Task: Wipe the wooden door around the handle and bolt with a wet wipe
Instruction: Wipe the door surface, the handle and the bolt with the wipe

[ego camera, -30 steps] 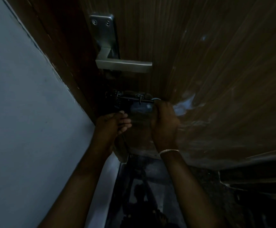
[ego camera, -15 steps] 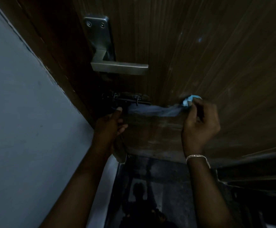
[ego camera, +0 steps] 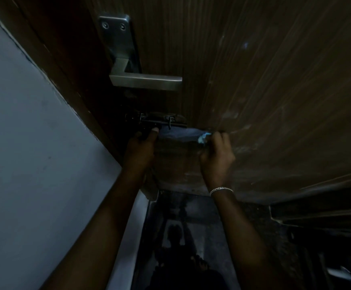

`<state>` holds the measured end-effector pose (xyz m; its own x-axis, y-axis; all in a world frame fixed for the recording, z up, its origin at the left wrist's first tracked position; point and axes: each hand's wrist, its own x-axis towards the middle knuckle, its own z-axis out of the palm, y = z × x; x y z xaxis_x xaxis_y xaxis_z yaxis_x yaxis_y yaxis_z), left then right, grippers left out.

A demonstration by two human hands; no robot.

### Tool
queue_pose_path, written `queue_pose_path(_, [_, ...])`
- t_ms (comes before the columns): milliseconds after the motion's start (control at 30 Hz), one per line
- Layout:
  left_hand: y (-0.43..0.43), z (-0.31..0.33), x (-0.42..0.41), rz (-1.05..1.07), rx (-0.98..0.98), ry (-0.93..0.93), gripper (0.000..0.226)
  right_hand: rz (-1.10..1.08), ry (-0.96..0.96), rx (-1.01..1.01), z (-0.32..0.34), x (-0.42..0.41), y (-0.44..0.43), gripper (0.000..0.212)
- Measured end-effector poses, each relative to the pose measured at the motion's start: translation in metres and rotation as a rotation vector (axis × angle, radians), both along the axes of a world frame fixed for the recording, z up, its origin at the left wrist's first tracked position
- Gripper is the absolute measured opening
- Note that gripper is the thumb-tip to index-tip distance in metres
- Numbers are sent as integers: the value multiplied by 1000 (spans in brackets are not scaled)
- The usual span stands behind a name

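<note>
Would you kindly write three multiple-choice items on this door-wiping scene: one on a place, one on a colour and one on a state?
1. Where is the bolt relative to the handle?
A. above it
B. below it
C. level with it, to its right

2. What colour is the wipe?
A. red
B. light blue
C. yellow

3. What is the right hand doing?
A. hanging idle
B. holding the handle
C. gripping the wipe against the door

Answers:
1 B, the dark bolt sits under the metal lever.
2 B, pale blue shows at the top of the right hand.
3 C, it curls round the wipe at the wood.
</note>
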<state>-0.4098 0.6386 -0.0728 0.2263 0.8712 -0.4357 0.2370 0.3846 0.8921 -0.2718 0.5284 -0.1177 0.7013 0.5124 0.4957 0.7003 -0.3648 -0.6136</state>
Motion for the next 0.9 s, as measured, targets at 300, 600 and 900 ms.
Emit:
queue_pose_path(300, [-3, 0, 2, -39, 75, 34, 65, -35, 8, 42, -10, 12, -12, 12])
queue_pose_path(600, [-2, 1, 0, -38, 223, 102, 54, -111, 234, 280, -16, -14, 16, 7])
queue_pose_path(900, [0, 3, -6, -58, 203, 146, 56, -152, 319, 387, -2, -13, 12, 7])
